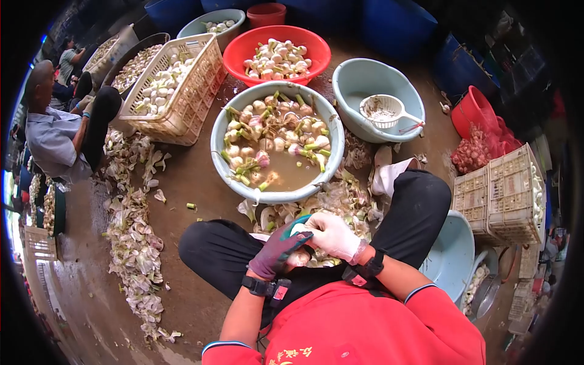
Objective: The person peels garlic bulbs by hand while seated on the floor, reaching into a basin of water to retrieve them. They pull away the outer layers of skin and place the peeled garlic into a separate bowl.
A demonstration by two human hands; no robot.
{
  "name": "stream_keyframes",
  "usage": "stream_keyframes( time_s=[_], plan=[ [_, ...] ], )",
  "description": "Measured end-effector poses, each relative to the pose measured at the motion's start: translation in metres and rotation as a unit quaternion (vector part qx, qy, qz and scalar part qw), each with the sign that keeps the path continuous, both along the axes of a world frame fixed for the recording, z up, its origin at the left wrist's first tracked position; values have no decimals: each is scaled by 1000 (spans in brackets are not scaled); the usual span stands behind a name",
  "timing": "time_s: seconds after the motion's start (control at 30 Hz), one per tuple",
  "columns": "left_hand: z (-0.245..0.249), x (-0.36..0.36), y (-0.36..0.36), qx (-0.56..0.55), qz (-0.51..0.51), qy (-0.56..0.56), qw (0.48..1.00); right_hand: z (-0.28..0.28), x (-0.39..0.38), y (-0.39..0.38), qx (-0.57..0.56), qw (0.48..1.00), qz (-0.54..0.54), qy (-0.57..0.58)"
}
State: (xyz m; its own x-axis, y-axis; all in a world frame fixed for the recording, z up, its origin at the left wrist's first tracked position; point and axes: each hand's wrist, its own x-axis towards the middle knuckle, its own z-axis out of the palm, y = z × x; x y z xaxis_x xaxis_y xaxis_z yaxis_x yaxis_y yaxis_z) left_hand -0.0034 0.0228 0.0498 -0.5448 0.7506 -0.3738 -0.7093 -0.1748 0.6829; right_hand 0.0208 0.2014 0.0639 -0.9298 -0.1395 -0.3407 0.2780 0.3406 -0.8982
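Observation:
In a purple and green glove, my left hand (277, 250) is closed around a white garlic bulb (297, 229) over my lap. My right hand (336, 236), gloved in white, presses its curled fingers against the same bulb; the fingertips are partly hidden. Just beyond my hands stands a light blue basin (221, 176) of murky water, where several garlic bulbs (278, 144) with green stem stubs float. Between my legs lies a heap of garlic skins and stem scraps (347, 207).
Behind the basin stand a red tub (234, 59) of peeled garlic and a white crate (193, 118) of garlic. At right, a light blue basin (406, 91) holds a white strainer (382, 111). A skin pile (135, 255) lies left; a person (55, 131) sits beyond.

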Motion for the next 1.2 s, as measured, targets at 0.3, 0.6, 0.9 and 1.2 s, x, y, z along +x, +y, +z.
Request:
stream_keyframes(
  time_s=[0.3,0.6,0.9,1.2],
  plan=[
    [-16,0,1,-45,59,155,985,-18,-6,-7,-97,989,-104,-53],
    [-34,3,-1,-94,134,-12,986,-6,-17,-5,117,980,9,158],
    [-37,2,1,-28,193,22,980,-7,-34,-1,-153,973,-121,-125],
    [-2,-5,-2,-2,121,39,992,-6,-40,14,-356,901,-193,-153]
  ],
)
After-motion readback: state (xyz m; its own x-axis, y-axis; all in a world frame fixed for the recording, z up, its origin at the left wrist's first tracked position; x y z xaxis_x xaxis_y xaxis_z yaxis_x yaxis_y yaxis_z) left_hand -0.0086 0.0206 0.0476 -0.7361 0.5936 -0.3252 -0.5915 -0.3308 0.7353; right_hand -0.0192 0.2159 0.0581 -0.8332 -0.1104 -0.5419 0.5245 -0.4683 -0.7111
